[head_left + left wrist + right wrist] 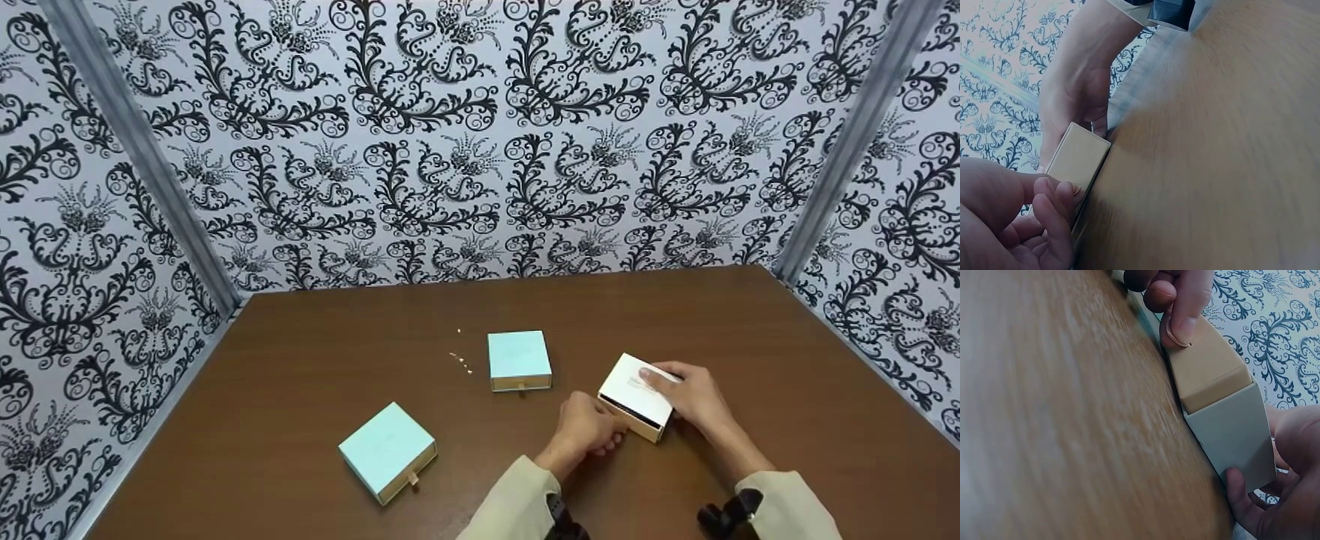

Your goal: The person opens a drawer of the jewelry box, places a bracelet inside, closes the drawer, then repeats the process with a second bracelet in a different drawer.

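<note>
A small drawer box with a white top (632, 385) sits tilted to the view on the right part of the table. My right hand (697, 395) grips its outer sleeve (1235, 433), thumb on top. With thumb and fingers, my left hand (589, 426) pinches the small ribbon tab (1176, 336) on the drawer's front. The beige drawer (1213, 365) stands partly out of the sleeve, and a dark gap shows along its top in the head view. What lies inside cannot be seen. In the left wrist view the drawer front (1081, 154) faces the left hand.
Two mint-green drawer boxes rest closed on the brown table (300, 360): one at the back middle (519, 354), one at the front left (388, 446), each with a ribbon tab. Small pale crumbs (462, 364) lie beside the back box. Patterned walls (480, 150) enclose the table.
</note>
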`<state>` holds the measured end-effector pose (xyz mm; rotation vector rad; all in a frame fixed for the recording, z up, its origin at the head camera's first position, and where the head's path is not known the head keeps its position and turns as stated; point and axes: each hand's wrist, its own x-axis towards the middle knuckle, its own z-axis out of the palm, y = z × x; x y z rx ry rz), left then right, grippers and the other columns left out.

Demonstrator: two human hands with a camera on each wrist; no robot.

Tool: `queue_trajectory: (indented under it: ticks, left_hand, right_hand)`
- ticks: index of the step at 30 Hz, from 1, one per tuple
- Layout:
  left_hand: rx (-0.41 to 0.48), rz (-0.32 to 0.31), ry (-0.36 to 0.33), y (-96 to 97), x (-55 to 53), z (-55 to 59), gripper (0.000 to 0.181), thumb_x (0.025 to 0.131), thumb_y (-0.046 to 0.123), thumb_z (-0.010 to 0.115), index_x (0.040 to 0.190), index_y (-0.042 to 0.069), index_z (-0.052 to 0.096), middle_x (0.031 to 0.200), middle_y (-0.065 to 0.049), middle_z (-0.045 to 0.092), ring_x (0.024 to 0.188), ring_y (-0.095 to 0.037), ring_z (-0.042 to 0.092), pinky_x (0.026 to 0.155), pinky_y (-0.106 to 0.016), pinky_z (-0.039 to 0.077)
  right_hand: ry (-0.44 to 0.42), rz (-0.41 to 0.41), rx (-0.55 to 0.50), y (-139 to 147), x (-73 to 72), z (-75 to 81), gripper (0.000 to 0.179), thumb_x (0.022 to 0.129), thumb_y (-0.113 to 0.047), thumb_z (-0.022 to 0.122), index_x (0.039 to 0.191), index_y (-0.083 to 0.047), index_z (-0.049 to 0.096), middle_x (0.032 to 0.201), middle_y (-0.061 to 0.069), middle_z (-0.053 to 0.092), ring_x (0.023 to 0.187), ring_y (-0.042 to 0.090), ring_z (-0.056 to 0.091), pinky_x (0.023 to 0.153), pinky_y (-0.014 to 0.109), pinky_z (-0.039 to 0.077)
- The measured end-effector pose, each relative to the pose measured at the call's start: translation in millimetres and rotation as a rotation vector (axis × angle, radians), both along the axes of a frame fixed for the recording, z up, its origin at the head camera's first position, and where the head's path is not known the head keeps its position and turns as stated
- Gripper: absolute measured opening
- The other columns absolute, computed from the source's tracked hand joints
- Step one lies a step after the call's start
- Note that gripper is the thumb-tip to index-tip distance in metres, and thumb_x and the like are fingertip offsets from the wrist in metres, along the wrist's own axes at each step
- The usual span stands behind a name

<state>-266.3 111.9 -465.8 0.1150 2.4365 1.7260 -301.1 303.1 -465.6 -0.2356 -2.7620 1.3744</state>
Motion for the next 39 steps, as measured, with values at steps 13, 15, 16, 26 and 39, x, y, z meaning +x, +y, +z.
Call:
queue_trajectory:
  ticks: [13, 15, 16, 26, 39]
  left_hand:
    - [0.005, 0.012, -0.062, 4.2, 0.5, 4.6, 0.031, 0.086, 0.005, 0.076, 0.056, 0.001, 0.068, 0.044, 0.004, 0.050, 0.034, -0.005, 0.043, 0.035, -0.017, 0.038]
    - [0.011, 0.011, -0.074, 4.7, 0.4, 5.0, 0.031, 0.086, 0.006, 0.076, 0.056, 0.001, 0.068, 0.044, 0.004, 0.050, 0.034, -0.005, 0.043, 0.034, -0.017, 0.038]
    - [0.013, 0.011, -0.074, 4.9, 0.2, 5.1, 0.031, 0.086, 0.005, 0.076, 0.056, 0.001, 0.068, 0.044, 0.004, 0.050, 0.034, -0.005, 0.043, 0.034, -0.017, 0.038]
    - [0.017, 0.025, -0.057, 7.5, -4.3, 3.0, 0.026, 0.082, 0.004, 0.078, 0.058, -0.002, 0.070, 0.046, 0.001, 0.055, 0.034, -0.004, 0.039, 0.035, -0.016, 0.031]
    - [0.032, 0.039, -0.049, 8.6, -3.4, 1.6, 0.026, 0.082, 0.003, 0.077, 0.057, 0.000, 0.068, 0.045, 0.003, 0.052, 0.034, -0.004, 0.042, 0.034, -0.016, 0.031]
  right_hand:
    - [0.009, -0.001, 0.007, 0.5, -0.9, 0.3, 0.057, 0.093, -0.046, 0.069, 0.126, 0.000, 0.067, 0.094, 0.007, 0.068, 0.068, 0.010, 0.055, 0.056, 0.024, 0.044]
    - [0.006, -0.001, 0.003, 0.8, -0.9, 0.3, 0.058, 0.092, -0.046, 0.069, 0.126, 0.000, 0.066, 0.092, 0.005, 0.067, 0.068, 0.010, 0.055, 0.056, 0.024, 0.044]
    - [0.005, -0.001, 0.001, 0.9, -0.9, 0.4, 0.058, 0.092, -0.047, 0.070, 0.126, 0.000, 0.066, 0.091, 0.005, 0.067, 0.067, 0.010, 0.055, 0.056, 0.024, 0.044]
    - [-0.009, 0.031, -0.003, 0.8, -0.5, 0.1, 0.063, 0.094, -0.049, 0.066, 0.131, 0.001, 0.062, 0.103, 0.011, 0.068, 0.073, 0.012, 0.057, 0.062, 0.025, 0.046]
    - [0.016, 0.010, 0.034, 0.0, -1.2, -0.4, 0.058, 0.094, -0.046, 0.067, 0.126, 0.002, 0.066, 0.113, 0.020, 0.069, 0.075, 0.014, 0.056, 0.065, 0.025, 0.044]
